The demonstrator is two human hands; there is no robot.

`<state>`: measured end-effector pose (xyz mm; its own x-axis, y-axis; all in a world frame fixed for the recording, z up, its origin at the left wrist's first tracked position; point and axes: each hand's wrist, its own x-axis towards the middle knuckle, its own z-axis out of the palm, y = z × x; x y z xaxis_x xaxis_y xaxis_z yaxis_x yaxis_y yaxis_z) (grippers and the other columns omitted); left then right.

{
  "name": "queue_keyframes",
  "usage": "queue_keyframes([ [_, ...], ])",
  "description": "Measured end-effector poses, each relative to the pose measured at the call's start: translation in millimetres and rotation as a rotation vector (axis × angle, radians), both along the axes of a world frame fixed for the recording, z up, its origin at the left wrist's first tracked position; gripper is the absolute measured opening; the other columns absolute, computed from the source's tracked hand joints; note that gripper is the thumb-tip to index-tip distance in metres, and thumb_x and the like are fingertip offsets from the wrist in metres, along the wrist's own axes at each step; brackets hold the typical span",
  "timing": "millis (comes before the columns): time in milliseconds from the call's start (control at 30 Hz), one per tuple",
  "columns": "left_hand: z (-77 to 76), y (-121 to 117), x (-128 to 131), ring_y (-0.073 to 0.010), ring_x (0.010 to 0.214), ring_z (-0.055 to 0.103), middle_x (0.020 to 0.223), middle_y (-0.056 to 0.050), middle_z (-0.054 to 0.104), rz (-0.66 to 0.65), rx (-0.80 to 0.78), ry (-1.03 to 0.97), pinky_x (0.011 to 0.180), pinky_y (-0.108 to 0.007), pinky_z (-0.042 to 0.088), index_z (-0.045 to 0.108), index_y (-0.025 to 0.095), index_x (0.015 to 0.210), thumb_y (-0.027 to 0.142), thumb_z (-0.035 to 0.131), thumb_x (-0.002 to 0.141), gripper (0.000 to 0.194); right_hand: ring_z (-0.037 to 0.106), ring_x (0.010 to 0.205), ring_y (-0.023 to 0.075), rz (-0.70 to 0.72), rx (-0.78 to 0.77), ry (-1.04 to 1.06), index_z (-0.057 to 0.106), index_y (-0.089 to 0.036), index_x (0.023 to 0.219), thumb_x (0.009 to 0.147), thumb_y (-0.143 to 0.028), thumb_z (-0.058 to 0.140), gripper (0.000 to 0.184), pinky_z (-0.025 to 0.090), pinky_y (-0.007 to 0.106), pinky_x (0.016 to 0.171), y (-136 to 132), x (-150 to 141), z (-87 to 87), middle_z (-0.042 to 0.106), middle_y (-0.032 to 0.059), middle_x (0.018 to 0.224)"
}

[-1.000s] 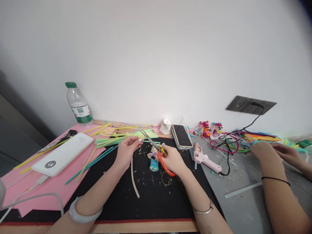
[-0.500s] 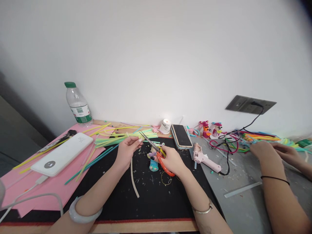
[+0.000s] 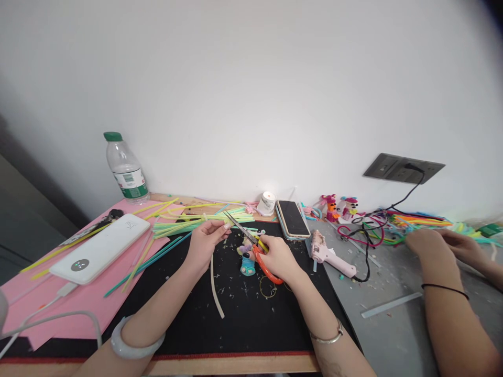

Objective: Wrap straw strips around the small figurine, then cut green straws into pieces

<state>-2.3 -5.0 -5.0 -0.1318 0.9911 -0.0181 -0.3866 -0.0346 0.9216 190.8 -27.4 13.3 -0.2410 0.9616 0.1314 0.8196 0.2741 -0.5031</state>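
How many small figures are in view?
3: the blue figure on the black mat, partly behind the scissors; the orange-and-pink figure and white-and-pink figure near the wall. Others may be hidden.

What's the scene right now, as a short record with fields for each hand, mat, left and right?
Left hand: pinching a small yellowish piece by the scissor blades
Right hand: gripping orange-handled scissors
Black mat: small blue figure near the scissors
Left side: white power bank on pink paper
Right side: pink glue gun; co-worker's hands near coloured stems
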Motion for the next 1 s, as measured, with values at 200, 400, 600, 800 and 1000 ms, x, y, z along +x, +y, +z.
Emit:
queue_keyframes([
  [200, 1.6, -1.2, -0.1, -0.0113, 0.065, 0.06, 0.068, -0.001, 0.066, -0.003, -0.002, -0.009, 0.066, -0.025, 0.048, 0.065, 0.014, 0.075, 0.03, 0.08, 0.056, 0.029, 0.042, 0.055, 0.0112, -0.009, 0.024, 0.002, 0.052, -0.019, 0.064, 0.071, -0.048, 0.062, 0.031, 0.025, 0.022, 0.05, 0.9, 0.5, 0.3, 0.055, -0.0015, 0.062],
  [400, 4.9, -1.2, -0.4, -0.0115, 0.065, 0.06, 0.069, -0.001, 0.066, 0.023, -0.011, -0.019, 0.067, -0.026, 0.048, 0.065, 0.015, 0.077, 0.031, 0.08, 0.055, 0.031, 0.044, 0.06, 0.0114, 0.004, 0.02, 0.045, 0.049, -0.02, 0.073, 0.069, -0.044, 0.062, 0.028, 0.028, 0.022, 0.052, 0.4, -0.2, 2.3, 0.054, -0.002, 0.072],
  [600, 5.5, -1.3, 0.4, -0.0103, 0.065, 0.06, 0.069, 0.0, 0.065, 0.001, -0.015, -0.062, 0.067, -0.024, 0.048, 0.065, 0.015, 0.077, 0.031, 0.08, 0.056, 0.031, 0.047, 0.063, 0.0126, 0.031, -0.005, 0.057, 0.046, -0.021, 0.076, 0.069, -0.042, 0.063, 0.028, 0.033, 0.023, 0.055, -1.7, -1.5, 0.3, 0.053, -0.0016, 0.076],
  [800, 6.1, -3.3, 2.1, -0.0093, 0.064, 0.059, 0.067, 0.001, 0.064, -0.038, -0.015, -0.088, 0.065, -0.022, 0.047, 0.065, 0.015, 0.076, 0.028, 0.08, 0.056, 0.028, 0.048, 0.064, 0.0132, 0.058, 0.0, 0.073, 0.049, -0.02, 0.076, 0.073, -0.042, 0.061, 0.025, 0.035, 0.024, 0.056, -2.1, -1.2, 0.2, 0.054, -0.0002, 0.074],
  [1000, 6.3, -3.5, 2.0, -0.009, 0.064, 0.059, 0.067, 0.001, 0.064, -0.051, -0.02, -0.093, 0.064, -0.022, 0.047, 0.064, 0.015, 0.076, 0.027, 0.08, 0.056, 0.029, 0.048, 0.063, 0.0133, 0.061, 0.004, 0.07, 0.052, -0.019, 0.076, 0.074, -0.043, 0.061, 0.025, 0.034, 0.024, 0.056, -0.9, 0.1, -1.9, 0.055, 0.0002, 0.073],
])
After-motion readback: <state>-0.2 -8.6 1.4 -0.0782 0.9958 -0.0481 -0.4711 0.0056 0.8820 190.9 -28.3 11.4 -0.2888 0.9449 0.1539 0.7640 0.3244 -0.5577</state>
